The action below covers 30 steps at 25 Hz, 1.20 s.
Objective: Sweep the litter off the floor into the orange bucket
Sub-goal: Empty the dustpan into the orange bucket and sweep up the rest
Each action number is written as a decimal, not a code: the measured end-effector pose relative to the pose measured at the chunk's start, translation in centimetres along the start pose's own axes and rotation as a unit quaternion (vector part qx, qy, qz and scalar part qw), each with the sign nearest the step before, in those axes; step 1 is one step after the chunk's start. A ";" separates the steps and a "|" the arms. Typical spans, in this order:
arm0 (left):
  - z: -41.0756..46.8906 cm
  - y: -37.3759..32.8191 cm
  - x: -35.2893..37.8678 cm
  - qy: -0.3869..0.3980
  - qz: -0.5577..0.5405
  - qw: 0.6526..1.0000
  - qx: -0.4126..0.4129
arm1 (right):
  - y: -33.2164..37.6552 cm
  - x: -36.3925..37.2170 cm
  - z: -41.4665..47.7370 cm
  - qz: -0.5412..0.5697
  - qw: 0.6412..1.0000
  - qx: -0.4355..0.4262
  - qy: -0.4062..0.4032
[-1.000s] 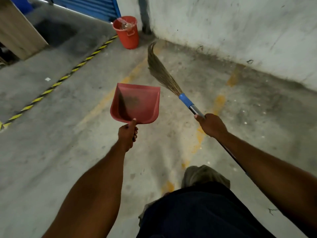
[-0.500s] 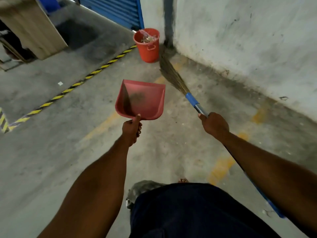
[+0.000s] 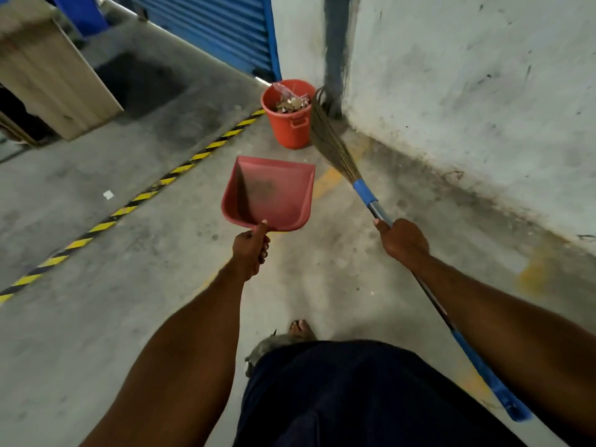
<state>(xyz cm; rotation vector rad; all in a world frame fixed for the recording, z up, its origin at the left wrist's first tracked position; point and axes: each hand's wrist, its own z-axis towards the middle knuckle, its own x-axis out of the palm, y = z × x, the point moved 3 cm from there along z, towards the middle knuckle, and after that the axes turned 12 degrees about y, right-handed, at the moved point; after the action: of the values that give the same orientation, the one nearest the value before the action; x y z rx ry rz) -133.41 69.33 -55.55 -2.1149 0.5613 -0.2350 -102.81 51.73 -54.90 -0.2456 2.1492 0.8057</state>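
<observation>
In the corner by the wall [image 3: 467, 75]: orange bucket [image 3: 292, 127], litter [image 3: 290, 103] already inside. Just short of it, red dustpan [image 3: 274, 195] held level, probably to hold its dust, left hand [image 3: 250, 251] curled round the handle. Right hand [image 3: 403, 241] wrapped round the broom [image 3: 332, 140], bristles raised beside the bucket.
</observation>
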 end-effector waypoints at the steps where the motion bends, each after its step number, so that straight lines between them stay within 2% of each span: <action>1: 1.9 -1.9 -1.3 0.009 0.009 1.000 -0.006 | 2.0 -0.2 1.9 0.014 1.000 -0.001 0.000; 6: 12.1 -10.7 -5.7 0.019 0.027 0.998 -0.054 | 10.1 -1.4 10.8 0.031 0.999 0.008 0.008; 10: 21.6 -16.9 -7.0 0.013 0.013 0.999 -0.051 | 15.6 -2.6 19.5 0.035 0.999 0.015 0.017; 22: 50.3 -35.0 -6.1 0.010 0.028 0.998 -0.058 | 30.6 -10.9 49.4 0.044 0.999 0.005 0.024; 26: 59.5 -41.7 -6.5 0.029 0.072 0.994 -0.081 | 35.2 -13.1 57.1 0.033 0.999 0.009 0.019; 30: 71.9 -47.0 -7.0 0.043 0.117 0.987 -0.101 | 39.0 -12.4 65.3 0.038 0.999 0.033 0.012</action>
<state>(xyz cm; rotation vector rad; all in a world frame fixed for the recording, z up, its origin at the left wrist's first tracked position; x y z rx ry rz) -98.78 148.23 -57.80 -2.2165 0.9102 -0.1422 -70.34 121.56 -58.07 -0.1417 2.2148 0.7775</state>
